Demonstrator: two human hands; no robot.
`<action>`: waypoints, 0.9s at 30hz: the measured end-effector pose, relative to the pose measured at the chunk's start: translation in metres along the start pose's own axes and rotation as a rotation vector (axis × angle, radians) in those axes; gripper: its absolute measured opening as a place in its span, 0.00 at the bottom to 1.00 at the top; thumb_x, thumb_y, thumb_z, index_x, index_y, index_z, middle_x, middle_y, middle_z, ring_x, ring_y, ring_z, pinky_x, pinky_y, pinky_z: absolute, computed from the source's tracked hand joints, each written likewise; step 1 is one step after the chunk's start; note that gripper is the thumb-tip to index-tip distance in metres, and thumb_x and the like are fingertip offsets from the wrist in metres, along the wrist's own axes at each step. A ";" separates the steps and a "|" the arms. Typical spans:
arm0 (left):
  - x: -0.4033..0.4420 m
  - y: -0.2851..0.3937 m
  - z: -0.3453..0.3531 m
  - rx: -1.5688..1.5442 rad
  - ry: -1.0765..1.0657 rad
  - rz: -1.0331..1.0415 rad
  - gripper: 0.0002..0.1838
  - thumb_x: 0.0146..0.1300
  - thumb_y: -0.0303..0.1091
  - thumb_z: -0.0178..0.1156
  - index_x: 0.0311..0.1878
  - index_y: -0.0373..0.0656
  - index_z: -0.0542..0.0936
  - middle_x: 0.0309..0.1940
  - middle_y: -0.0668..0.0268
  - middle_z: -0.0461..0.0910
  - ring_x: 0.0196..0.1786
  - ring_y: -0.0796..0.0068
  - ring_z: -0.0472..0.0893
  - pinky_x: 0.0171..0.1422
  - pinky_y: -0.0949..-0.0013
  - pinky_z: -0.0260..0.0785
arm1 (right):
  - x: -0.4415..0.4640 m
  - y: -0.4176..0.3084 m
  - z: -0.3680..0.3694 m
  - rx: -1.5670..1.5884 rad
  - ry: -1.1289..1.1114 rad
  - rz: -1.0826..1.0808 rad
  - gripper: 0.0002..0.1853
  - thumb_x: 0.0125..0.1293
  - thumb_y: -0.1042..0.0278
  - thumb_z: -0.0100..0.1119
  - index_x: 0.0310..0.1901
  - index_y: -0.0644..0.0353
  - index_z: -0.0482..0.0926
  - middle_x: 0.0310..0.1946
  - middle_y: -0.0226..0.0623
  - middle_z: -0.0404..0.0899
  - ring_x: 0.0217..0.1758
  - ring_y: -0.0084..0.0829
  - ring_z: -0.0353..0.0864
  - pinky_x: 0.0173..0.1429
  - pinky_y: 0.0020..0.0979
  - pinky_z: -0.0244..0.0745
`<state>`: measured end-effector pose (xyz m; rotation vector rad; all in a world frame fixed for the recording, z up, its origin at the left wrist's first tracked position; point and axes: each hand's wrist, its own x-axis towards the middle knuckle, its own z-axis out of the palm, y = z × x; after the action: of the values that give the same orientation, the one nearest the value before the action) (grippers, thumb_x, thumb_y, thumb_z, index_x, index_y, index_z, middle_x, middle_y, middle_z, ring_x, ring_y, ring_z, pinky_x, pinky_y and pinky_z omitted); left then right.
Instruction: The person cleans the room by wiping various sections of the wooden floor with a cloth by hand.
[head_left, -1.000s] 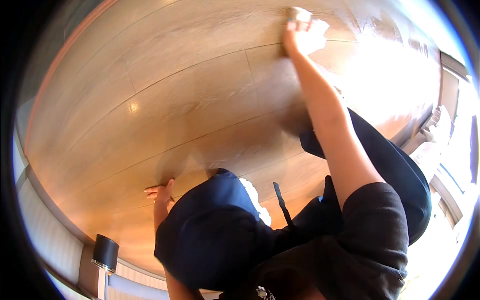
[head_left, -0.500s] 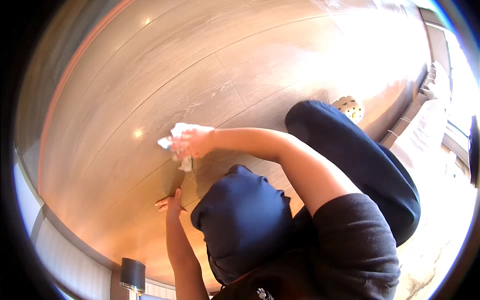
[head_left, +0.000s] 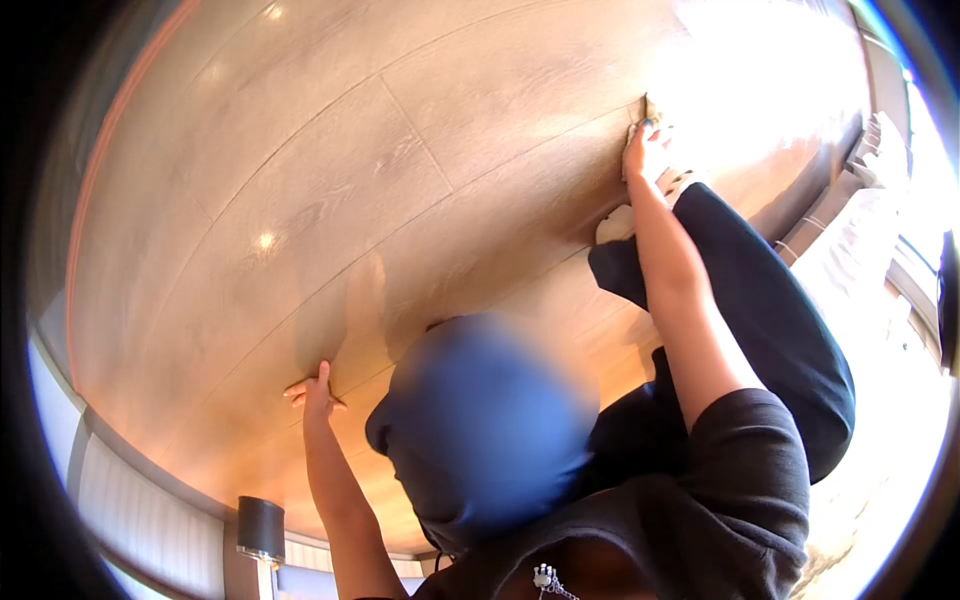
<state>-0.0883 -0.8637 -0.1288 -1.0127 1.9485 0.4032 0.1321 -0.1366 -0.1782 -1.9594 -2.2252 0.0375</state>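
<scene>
Beside the bright glare on the wood-plank floor, the right hand presses down, fingers curled over a pale cloth that is largely covered by the hand and washed out by light. Just below it sit pale shoes, one partly behind the forearm, near the dark trouser leg. Well apart, the left hand rests open on the planks, fingers spread. Beyond it stands a lamp with a black shade, its inside hidden.
</scene>
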 end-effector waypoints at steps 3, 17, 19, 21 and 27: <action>-0.027 0.019 0.004 0.005 0.026 -0.016 0.75 0.49 0.60 0.68 0.60 0.42 0.07 0.65 0.42 0.05 0.72 0.34 0.29 0.48 0.28 0.69 | 0.003 -0.015 0.009 -0.030 -0.005 0.186 0.33 0.67 0.43 0.37 0.65 0.61 0.64 0.69 0.55 0.55 0.72 0.53 0.52 0.73 0.46 0.45; -0.035 0.027 0.003 -0.085 -0.086 -0.049 0.77 0.47 0.58 0.70 0.57 0.47 0.03 0.64 0.45 0.04 0.72 0.33 0.36 0.49 0.27 0.68 | -0.337 -0.214 -0.071 0.539 -0.550 -1.505 0.27 0.55 0.58 0.56 0.59 0.47 0.71 0.62 0.41 0.63 0.64 0.43 0.65 0.62 0.47 0.66; -0.008 0.013 0.004 -0.005 -0.018 -0.020 0.76 0.48 0.58 0.69 0.57 0.46 0.03 0.65 0.45 0.04 0.72 0.34 0.35 0.49 0.27 0.68 | -0.398 -0.187 -0.052 0.605 -0.629 -1.679 0.28 0.56 0.54 0.56 0.61 0.44 0.70 0.67 0.36 0.59 0.70 0.40 0.59 0.65 0.41 0.63; -0.013 0.018 -0.003 -0.003 -0.148 -0.044 0.76 0.48 0.60 0.68 0.58 0.45 0.04 0.65 0.44 0.04 0.72 0.35 0.32 0.48 0.28 0.69 | -0.401 -0.186 -0.064 0.567 -0.768 -1.817 0.29 0.59 0.54 0.52 0.65 0.45 0.66 0.71 0.34 0.56 0.74 0.36 0.54 0.68 0.40 0.60; -0.045 0.030 0.002 -0.023 -0.129 -0.004 0.74 0.50 0.62 0.66 0.60 0.44 0.06 0.63 0.44 0.02 0.72 0.35 0.27 0.49 0.27 0.68 | -0.333 -0.180 -0.061 0.632 -0.651 -1.602 0.33 0.52 0.58 0.59 0.64 0.37 0.67 0.66 0.32 0.63 0.69 0.36 0.62 0.67 0.43 0.62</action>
<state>-0.0984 -0.8220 -0.0963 -0.9812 1.8300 0.4781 0.0032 -0.4950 -0.1324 0.4521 -2.8640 1.0348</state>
